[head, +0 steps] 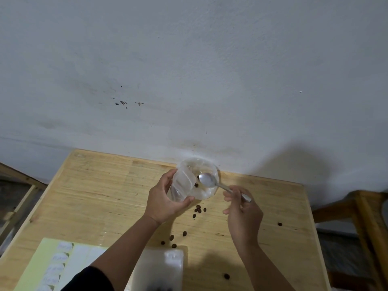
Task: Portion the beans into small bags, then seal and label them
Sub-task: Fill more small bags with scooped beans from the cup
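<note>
**beanbagger_42:** ok so where is everything sat right now? Asking because of the next scoop.

**spoonfed:** The small bag [182, 186] is held up off the counter [100, 185] by the left hand [165, 201], fingers curled round its side, mouth tipped toward the right. The spoon [207, 180] is pinched by its handle in the right hand [241, 215]. Its long axis is run from the grip up and to the left, so the bowl is parked over the clear plastic container [204, 194] just behind the bag. The bowl looks empty.

**beanbagger_42:** and the beans?

**spoonfed:** A couple of beans [196, 185] are seen in the container, right by the bag's mouth. More are scattered loose on the counter toward the body, between the two forearms. The right hand is clearly the nearer one to the container. The label sheet [42, 267] is left untouched at the near left corner.

**beanbagger_42:** so a short dip, then a swing left?

**spoonfed:** Probably, yeah. The bag's mouth is almost touched by the spoon bowl already.
</note>
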Available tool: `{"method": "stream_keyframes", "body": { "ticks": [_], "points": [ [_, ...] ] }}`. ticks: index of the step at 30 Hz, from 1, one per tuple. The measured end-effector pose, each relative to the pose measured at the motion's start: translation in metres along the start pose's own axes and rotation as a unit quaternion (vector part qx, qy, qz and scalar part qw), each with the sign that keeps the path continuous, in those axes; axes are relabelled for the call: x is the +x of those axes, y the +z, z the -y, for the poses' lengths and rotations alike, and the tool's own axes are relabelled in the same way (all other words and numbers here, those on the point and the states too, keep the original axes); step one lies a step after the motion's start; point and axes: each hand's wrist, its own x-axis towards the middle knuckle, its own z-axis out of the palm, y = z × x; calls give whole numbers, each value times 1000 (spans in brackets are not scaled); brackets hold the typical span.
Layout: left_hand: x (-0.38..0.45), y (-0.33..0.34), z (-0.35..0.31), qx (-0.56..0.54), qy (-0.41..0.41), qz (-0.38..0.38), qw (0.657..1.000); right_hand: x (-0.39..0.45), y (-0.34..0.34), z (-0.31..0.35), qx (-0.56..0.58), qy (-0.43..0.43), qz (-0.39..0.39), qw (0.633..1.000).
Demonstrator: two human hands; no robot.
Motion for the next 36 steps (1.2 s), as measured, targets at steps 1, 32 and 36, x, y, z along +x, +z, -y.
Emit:
{"method": "stream_keyframes", "body": {
  "ticks": [1, 32, 36],
  "points": [
    [0, 0, -1, 1, 2, -1, 1000, -1, 2, -7, -31, 2, 2, 1000],
    [2, -4, 3, 3, -18, 4, 1000, 20, 23, -12, 219, 293, -25, 930],
    [3, -2, 5, 3, -25, 0, 1000, 21, 6, -6, 209, 232, -18, 950]
  ]
}}
